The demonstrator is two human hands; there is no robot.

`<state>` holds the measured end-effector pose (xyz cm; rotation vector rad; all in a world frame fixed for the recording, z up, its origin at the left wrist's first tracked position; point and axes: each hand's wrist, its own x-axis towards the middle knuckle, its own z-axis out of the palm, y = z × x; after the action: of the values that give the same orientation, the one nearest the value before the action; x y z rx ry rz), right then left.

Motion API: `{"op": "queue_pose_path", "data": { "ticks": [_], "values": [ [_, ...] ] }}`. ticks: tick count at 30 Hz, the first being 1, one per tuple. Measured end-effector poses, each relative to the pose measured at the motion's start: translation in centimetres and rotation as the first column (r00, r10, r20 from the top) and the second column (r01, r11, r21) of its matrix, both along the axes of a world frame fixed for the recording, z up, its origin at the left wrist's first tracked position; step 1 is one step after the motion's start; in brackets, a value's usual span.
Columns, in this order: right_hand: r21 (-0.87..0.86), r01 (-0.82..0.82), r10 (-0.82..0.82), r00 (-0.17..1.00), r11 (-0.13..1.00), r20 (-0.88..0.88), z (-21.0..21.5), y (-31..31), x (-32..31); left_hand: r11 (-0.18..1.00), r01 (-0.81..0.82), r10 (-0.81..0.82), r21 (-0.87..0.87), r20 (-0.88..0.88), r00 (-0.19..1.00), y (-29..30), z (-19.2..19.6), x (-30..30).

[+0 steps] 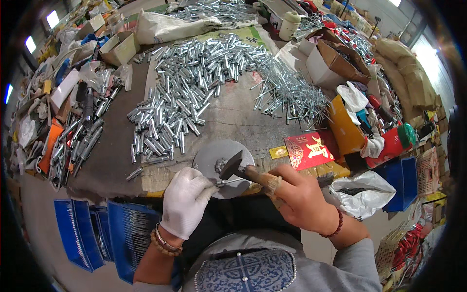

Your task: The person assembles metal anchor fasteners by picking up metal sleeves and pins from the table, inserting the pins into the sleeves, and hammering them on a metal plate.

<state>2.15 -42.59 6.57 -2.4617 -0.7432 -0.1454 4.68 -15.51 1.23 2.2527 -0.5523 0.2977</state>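
My left hand [186, 200], in a white glove, is closed with its fingertips pinching a small silver metal pin [228, 182]. That pin lies level over the near part of a round grey metal plate [204, 155] at the table's front edge. My bare right hand [304, 199] grips the wooden handle of a hammer [231, 165]. The dark hammer head is above the plate, just beyond the pin, and hides part of the plate. A rough lump [220, 164] shows at the plate's middle. One loose metal sleeve [134, 173] lies to the left of the plate.
A heap of short metal sleeves [187, 92] covers the table's middle, with long thin nails [294, 95] to its right. A red envelope [309, 150] lies right of the plate. Blue bins [78, 233] stand below left; a white sack [362, 192] stands right.
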Motion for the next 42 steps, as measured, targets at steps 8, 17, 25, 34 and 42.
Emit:
{"op": "queue_pose_path", "data": {
  "ticks": [8, 17, 25, 34, 42],
  "values": [
    [-0.033, -0.024, 0.028, 0.992, 0.999, 0.121, -0.7, 0.8, -0.6, 0.999, 0.017, -0.017, -0.038, -0.006, 1.0, 0.1, -0.1, 0.1],
    [-0.054, -0.008, 0.018, 0.981, 0.998, 0.193, -2.3, 0.6, -1.1, 0.999, 0.005, -0.004, -0.039, 0.009, 1.0, 0.1, -0.3, 0.2],
    [-0.059, -0.028, 0.036, 0.992, 0.998, 0.124, -2.8, 1.3, -1.0, 1.0, -0.004, 0.004, -0.026, 0.005, 1.0, 0.0, -0.3, 0.1],
    [0.016, 0.04, -0.039, 0.996, 0.999, -0.082, -1.7, 0.2, 1.8, 1.0, 0.013, -0.014, -0.026, -0.041, 0.999, 0.7, 0.3, -0.2],
    [-0.112, 0.002, 0.005, 0.998, 0.994, 0.06, -2.6, 2.9, -0.2, 0.999, 0.028, -0.027, -0.02, 0.012, 1.0, 1.5, 0.0, -0.4]
  ]
}}
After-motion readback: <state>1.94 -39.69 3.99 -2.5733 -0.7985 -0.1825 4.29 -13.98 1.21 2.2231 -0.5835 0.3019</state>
